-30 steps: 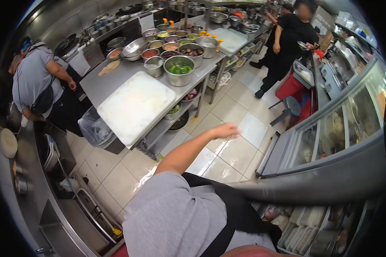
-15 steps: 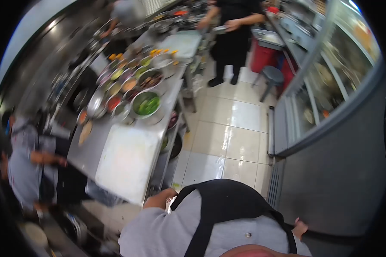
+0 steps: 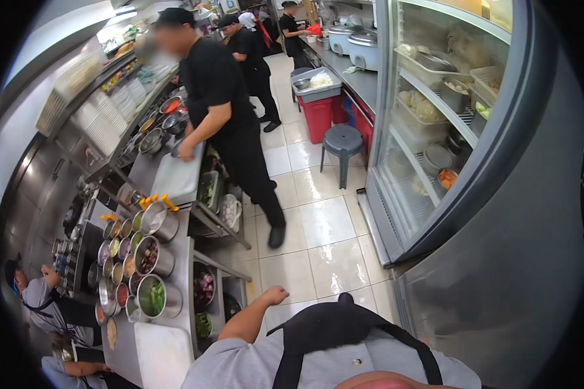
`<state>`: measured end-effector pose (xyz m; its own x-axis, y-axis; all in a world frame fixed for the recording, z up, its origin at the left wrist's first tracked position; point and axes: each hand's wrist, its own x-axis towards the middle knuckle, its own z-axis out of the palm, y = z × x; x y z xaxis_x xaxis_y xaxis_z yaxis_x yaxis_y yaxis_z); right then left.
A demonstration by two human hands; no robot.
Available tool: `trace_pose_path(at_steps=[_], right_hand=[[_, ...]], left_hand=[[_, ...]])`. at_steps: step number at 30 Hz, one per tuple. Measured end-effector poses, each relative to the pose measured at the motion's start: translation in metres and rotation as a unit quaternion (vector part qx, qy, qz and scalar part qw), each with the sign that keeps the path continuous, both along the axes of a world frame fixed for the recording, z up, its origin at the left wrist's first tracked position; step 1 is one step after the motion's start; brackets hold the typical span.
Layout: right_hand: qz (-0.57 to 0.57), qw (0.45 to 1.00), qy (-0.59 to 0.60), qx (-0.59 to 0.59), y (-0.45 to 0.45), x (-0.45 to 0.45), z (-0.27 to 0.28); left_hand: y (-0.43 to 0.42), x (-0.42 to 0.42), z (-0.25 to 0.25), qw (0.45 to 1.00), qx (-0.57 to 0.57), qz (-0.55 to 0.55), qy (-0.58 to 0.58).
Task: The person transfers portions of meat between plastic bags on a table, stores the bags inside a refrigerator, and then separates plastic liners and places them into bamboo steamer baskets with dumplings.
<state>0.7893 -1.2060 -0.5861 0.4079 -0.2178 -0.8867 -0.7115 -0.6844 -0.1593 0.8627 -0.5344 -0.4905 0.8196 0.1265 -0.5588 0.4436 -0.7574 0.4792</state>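
Note:
My left hand (image 3: pixel 276 295) hangs over the tiled floor in front of my body, its fingers loosely curled with nothing visible in them. It is apart from the steel counter (image 3: pixel 121 342) on my left. A white cutting board (image 3: pixel 164 356) lies at the counter's near end. Beyond the board stand several metal containers of food, among them a pot of green vegetables (image 3: pixel 151 297) and a pot of dark pieces (image 3: pixel 150 258). A glass-door fridge (image 3: pixel 405 214) rises on my right. My right hand is out of the picture, hidden past my body.
A person in black (image 3: pixel 230 123) leans at a second cutting board (image 3: pixel 177 175), legs in the aisle. A grey stool (image 3: pixel 342 139) and a red bin (image 3: pixel 316 120) stand along the right. More co-workers are at the far end and lower left.
The view has swung up and steadied, showing more of the aisle and fridge. My left hand has moved forward, away from the cutting board's edge. My right hand has left the view.

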Motion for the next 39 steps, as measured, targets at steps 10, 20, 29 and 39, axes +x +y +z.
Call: trace_pose_path(at_steps=[10,20,29,39], right_hand=[[0.312,0.839,-0.398,0.203,0.277,0.431,0.07],[0.201,0.876,-0.304,0.315,0.105,0.578,-0.123],[0.062,0.992,-0.035,0.101,0.242,0.679,0.025],[0.239,0.961,-0.014,0.137,0.415,0.988,0.005]], left_hand=[[-0.003,0.174,0.004,0.997,-0.072,-0.021,0.017],[0.092,0.316,-0.047,0.93,-0.157,0.21,0.257],[0.154,0.654,-0.024,0.982,-0.163,0.047,0.083],[0.276,0.832,-0.026,0.999,-0.023,-0.045,0.007]])
